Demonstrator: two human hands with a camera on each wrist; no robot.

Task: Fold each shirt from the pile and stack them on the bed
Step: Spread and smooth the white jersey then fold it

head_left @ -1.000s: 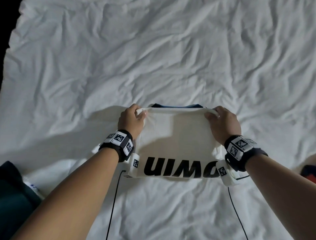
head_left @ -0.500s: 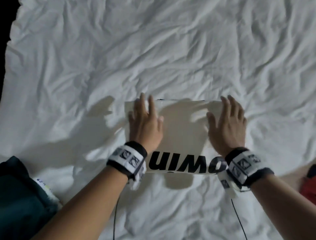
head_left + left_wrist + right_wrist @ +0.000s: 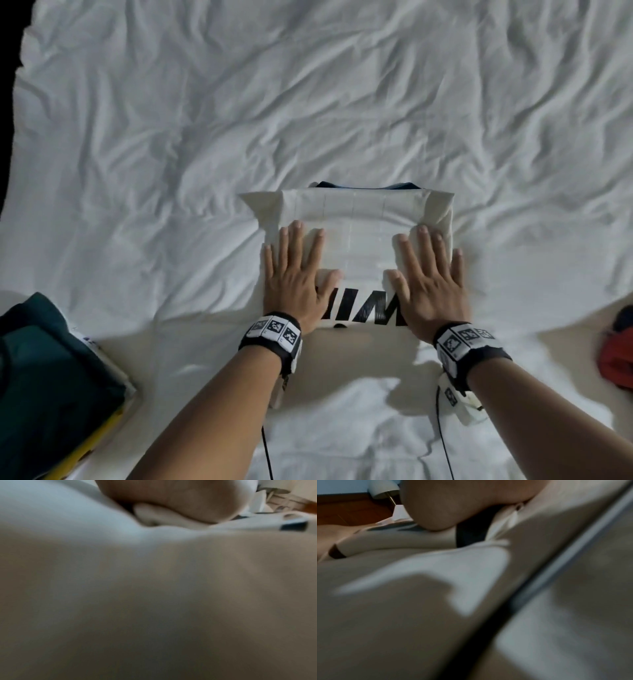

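**Entry: Folded white shirt, pressed flat on bed**

Item 1. White cotton shirt with bold black lettering (image 3: 352,236), folded into a compact rectangle. Location: middle of the bed, near the person. The printed letters sit along its near edge, partly covered by the hands. A dark blue strip, apparently a collar or inner layer, shows at the far edge. The far left corner flares out slightly, so the fold is not fully square.

Item 2. Left hand (image 3: 296,277). Fingers straight and spread, palm down on the left half of the shirt. It holds nothing; it presses the layers flat, likely to set the crease and push out trapped air.

Item 3. Right hand (image 3: 430,284). Same posture on the right half, fingers splayed, palm flat. The two hands are apart, one on each side, which spreads the pressure evenly across the fold. Both wrist views are blurred and show only pale cloth under the heel of each palm.

Item 4. Rumpled white bed sheet (image 3: 342,102). It serves as the working surface; its softness probably explains the firm two-handed pressing.

Item 5. Dark green folded garment over a yellow layer (image 3: 51,377), near left edge. Probably the finished stack, to which the white shirt belongs next.

Item 6. Red cloth heap (image 3: 616,356), near right edge, partly cut off. Possibly the remaining pile.
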